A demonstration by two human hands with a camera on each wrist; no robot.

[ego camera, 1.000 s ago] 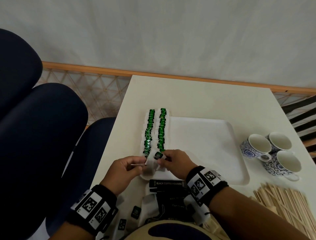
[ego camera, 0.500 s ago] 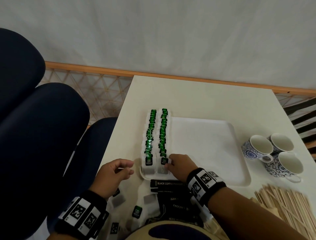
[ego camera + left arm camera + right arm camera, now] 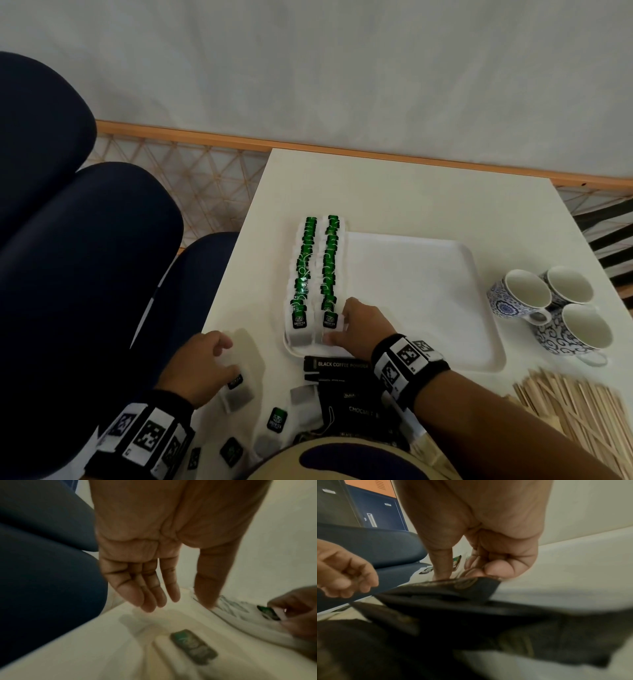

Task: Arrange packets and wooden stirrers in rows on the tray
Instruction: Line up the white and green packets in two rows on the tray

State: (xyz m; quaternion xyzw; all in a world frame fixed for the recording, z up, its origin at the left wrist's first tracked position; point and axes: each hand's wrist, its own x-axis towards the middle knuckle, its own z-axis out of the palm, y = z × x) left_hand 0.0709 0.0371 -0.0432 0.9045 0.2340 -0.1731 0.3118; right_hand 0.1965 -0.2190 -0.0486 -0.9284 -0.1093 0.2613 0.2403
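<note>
Two rows of green tea packets (image 3: 317, 267) lie along the left side of the white tray (image 3: 428, 308). My right hand (image 3: 337, 325) pinches the nearest green tea packet (image 3: 329, 320) of the right row between thumb and curled fingers, low on the tray's front left corner. The same pinch shows in the left wrist view on the packet's tag (image 3: 269, 612). My left hand (image 3: 226, 356) hovers with relaxed, empty fingers (image 3: 150, 595) just over a loose tea packet (image 3: 236, 385) on the table. Wooden stirrers (image 3: 582, 411) lie piled at the front right.
Black coffee and chocolate packets (image 3: 342, 365) lie in front of the tray under my right wrist, with more loose green tea packets (image 3: 276, 419) beside them. Three blue-patterned cups (image 3: 548, 308) stand right of the tray. Dark blue chairs (image 3: 85, 274) sit along the table's left edge.
Both hands held a packet at the tray's front corner. The left hand let go and drew back to the loose packets; the right hand set the packet down at the row's end.
</note>
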